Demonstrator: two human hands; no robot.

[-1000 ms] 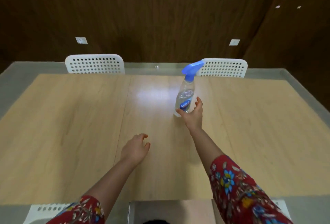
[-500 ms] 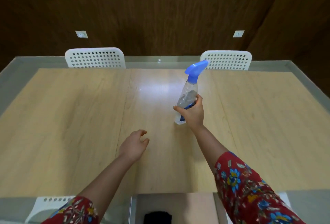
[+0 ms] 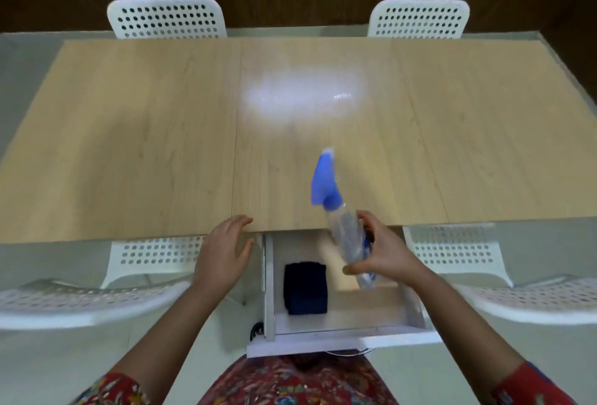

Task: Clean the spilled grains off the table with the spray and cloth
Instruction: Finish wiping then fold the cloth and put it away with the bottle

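My right hand (image 3: pixel 384 254) grips a clear spray bottle (image 3: pixel 347 233) with a blue trigger head, tilted with its nozzle pointing away over the table's near edge. The bottle hangs above an open white drawer (image 3: pixel 339 317) under the wooden table (image 3: pixel 161 133). A dark folded cloth (image 3: pixel 305 286) lies in the drawer's left part. My left hand (image 3: pixel 224 251) hovers with relaxed fingers at the table's near edge, left of the drawer, holding nothing. No grains are visible on the tabletop.
Two white perforated chairs (image 3: pixel 166 18) (image 3: pixel 420 20) stand at the table's far side. Two more white chairs (image 3: pixel 97 291) (image 3: pixel 504 285) flank me on the near side. A bright light reflection sits on the table's middle.
My right hand lifted the spray bottle off the table and brought it back over the open drawer. My left hand pulled back to the table edge. The view tilted down.
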